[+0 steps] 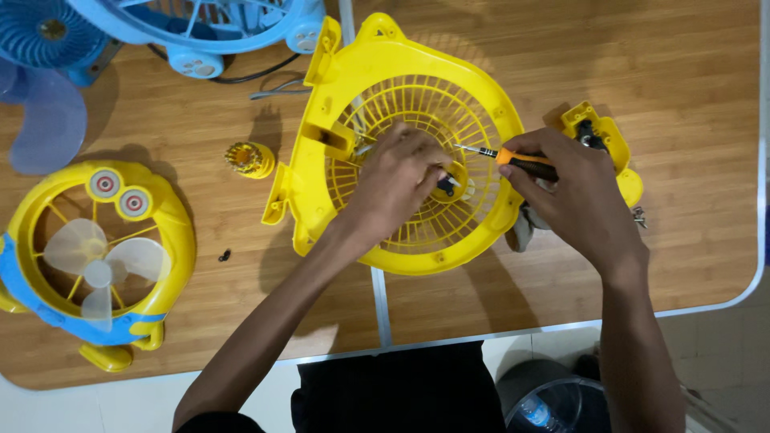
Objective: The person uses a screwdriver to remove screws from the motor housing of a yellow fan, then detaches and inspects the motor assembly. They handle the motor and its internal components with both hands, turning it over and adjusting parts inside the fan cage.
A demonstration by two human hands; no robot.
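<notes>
one yellow grille (385, 96) | one screwdriver (513, 160) | two hands: left hand (397, 180), right hand (573, 192)

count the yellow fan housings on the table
2: the open grille housing at centre under the left hand, and the assembled fan at the left edge. A smaller yellow part sits behind the right hand; more may be hidden.

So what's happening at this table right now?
A person is working on a yellow fan grille housing lying flat on a wooden table. The left hand presses on the grille's centre hub, while the right hand holds an orange-handled screwdriver with its shaft angled toward the grille. A small yellow part, a complete yellow fan and blue fan pieces lie nearby.
</notes>
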